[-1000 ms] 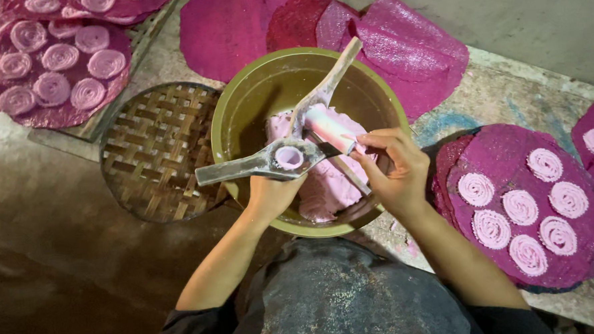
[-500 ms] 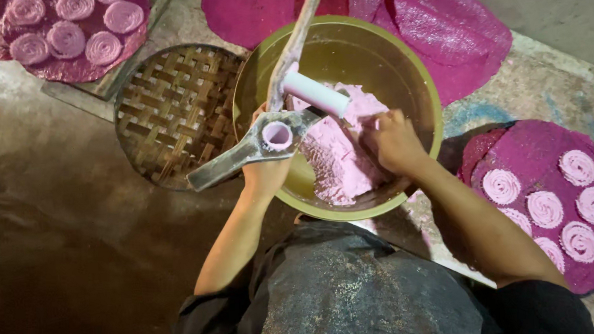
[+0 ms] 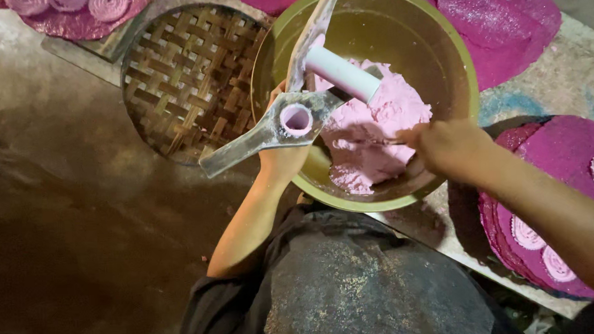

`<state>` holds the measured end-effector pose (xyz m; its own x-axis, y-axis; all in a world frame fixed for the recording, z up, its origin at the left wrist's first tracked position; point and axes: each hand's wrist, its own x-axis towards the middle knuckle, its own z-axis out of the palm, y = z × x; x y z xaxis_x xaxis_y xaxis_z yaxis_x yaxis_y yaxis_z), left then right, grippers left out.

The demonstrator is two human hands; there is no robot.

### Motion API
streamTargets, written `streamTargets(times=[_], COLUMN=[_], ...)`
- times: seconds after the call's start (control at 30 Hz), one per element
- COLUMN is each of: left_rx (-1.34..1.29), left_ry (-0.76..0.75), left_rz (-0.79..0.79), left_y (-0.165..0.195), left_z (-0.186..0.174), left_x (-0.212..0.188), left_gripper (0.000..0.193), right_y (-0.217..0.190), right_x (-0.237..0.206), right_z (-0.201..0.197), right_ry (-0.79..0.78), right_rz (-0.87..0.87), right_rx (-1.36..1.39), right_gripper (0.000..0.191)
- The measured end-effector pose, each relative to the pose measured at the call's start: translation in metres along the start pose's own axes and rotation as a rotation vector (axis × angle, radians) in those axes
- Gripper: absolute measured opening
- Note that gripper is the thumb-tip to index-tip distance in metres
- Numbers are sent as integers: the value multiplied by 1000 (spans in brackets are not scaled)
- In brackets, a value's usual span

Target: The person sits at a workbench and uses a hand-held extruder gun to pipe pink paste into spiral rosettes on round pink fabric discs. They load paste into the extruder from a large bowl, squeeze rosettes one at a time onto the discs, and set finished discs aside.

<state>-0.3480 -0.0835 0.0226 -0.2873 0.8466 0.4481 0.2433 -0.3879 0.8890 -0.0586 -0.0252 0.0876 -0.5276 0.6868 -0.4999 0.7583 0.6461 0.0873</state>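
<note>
Now | left hand [image 3: 285, 162] grips metal press [image 3: 278, 124] | right hand [image 3: 446, 150] touches pink dough [image 3: 376, 137]

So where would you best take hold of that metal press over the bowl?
Probably by the long flat handle that juts out lower left of the metal press, coming from the woven tray side. It is bare and clear of the pink dough, and the left hand already supports the barrel from beneath.
</note>
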Motion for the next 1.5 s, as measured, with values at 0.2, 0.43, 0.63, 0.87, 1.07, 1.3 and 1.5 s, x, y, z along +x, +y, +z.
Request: streamTargets(times=[0.2,0.43,0.63,0.87,1.07,1.3,1.5], left_rx=[-8,41,40,167,401,-75,440], left_ry=[-15,-24,-16,-146,-473,-422,-437], left_rz=[-63,4,-17,135,257,-223,82], left_y=[2,0,2,17,47,37,24], left_z=[0,2,0,0,11,36,-3], left_x=[-1,1,2,10,20,8,31], left_gripper=[34,33,37,35,47,48,37], right_y=[-21,-18,-37,-18,4,-77,-62], right_x=[17,-7,-62,-117,-83,-47,-113], right_z=[25,41,2,-72,-119,-93,-144], right_ry=[19,-229,-67,-366,133,391,290], right_rz=[-111,-66,-142,267,-50,-203,-1], right_rx=[-80,73,360,396,367,-396,-247], right_gripper=[68,55,63,48,37,19,39])
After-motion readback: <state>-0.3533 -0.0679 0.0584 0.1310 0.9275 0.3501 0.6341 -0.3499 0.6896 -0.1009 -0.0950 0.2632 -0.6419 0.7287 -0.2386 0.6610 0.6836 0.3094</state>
